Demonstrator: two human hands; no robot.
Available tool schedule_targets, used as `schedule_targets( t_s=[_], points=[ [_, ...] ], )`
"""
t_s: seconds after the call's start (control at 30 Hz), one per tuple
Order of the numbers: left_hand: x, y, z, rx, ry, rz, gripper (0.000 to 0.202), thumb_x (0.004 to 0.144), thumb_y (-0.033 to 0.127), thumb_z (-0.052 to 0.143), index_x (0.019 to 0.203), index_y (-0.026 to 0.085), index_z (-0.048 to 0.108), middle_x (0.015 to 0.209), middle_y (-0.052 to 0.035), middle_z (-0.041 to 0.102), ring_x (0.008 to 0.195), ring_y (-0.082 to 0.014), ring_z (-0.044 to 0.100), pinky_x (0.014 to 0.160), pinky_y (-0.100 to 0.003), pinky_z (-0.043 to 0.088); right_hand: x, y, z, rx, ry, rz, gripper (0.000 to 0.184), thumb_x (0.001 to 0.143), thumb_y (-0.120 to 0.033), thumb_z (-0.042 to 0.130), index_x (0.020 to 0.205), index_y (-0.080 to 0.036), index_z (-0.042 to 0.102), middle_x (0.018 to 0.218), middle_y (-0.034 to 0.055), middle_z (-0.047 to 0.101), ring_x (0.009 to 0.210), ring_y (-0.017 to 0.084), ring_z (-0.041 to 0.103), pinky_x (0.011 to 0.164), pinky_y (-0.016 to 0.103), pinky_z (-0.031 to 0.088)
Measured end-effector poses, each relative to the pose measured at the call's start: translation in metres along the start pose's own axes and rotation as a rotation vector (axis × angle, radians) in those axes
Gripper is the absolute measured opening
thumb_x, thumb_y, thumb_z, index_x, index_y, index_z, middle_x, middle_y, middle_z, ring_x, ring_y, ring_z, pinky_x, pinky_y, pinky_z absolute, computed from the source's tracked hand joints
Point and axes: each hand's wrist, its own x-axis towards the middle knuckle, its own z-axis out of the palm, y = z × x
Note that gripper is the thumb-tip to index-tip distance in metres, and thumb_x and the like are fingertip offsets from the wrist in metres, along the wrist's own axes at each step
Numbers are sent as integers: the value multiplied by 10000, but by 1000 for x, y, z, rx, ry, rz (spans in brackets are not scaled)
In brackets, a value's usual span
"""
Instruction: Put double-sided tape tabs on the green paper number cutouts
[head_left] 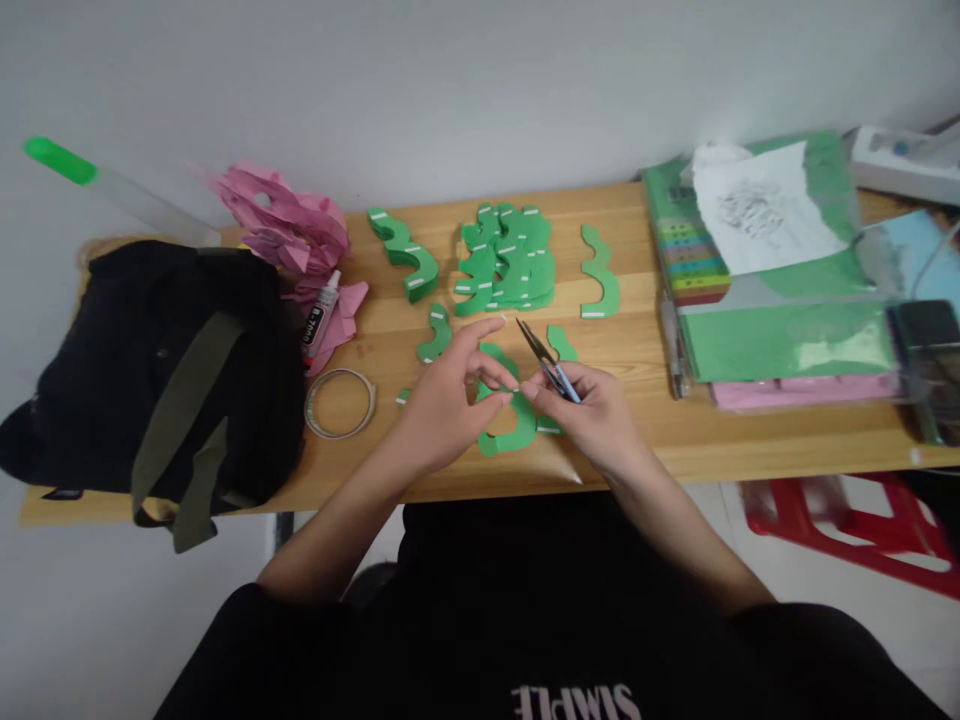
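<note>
My left hand [450,400] hovers over the green paper cutouts, thumb and a finger pinched at something tiny I cannot make out. Its index finger is stretched out, with a small white bit [503,319] at the tip. Close beside it, my right hand [596,405] grips small scissors [553,368] with dark pointed blades and light blue handles, tips pointing away from me. The fingertips of both hands nearly meet. Beneath them lies a curvy green cutout [517,430], partly covered by my left hand. Another wavy green cutout [600,275] with white strips lies beyond my right hand.
Stacked green cutouts [517,265] lie near the wall. At left are a black bag [187,370], a tape roll [309,405], a glue tube [321,318] and pink paper pieces [281,220]. Green folders [787,340] lie right. A red stool [862,525] stands below.
</note>
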Motion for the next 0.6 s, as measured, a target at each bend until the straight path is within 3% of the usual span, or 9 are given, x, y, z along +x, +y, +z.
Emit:
schedule_targets(
  t_s=[0.1,0.17,0.33,0.47,0.6],
  points=[
    [-1,-4,0,219,159,51,588,757,116,622,1308,203,434,1081,-75,689,929,-191,651,869,-373,487,6,4,-5,-8,135,37,292,641,-453,699,649,-172,619,550,-37,496,510,90,393,495,247,328],
    [-3,-6,-1,407,172,143,465,768,112,595,1215,216,520,1139,-86,675,1042,-235,631,923,-423,464,11,6,-6,-34,204,68,284,647,-447,680,646,-170,618,505,-56,437,480,86,358,474,249,305],
    [-8,-9,-4,712,-199,352,124,812,162,563,904,165,646,1133,-125,682,1173,-304,574,1061,-533,361,20,10,7,-81,163,117,212,641,-372,648,629,-163,614,493,-56,437,472,82,352,465,245,296],
    [-8,-14,-4,768,-277,334,234,798,348,655,906,141,664,1280,-168,610,1230,-342,526,1103,-568,304,26,10,19,-159,137,168,209,661,-358,632,599,-161,599,477,-53,442,467,85,358,468,245,301],
    [-7,-21,-5,765,-293,333,337,801,442,653,940,136,673,1306,-165,597,1268,-345,483,1116,-553,291,31,8,22,-199,135,191,190,652,-335,632,590,-161,589,489,-49,458,483,87,368,477,246,294]
  ],
)
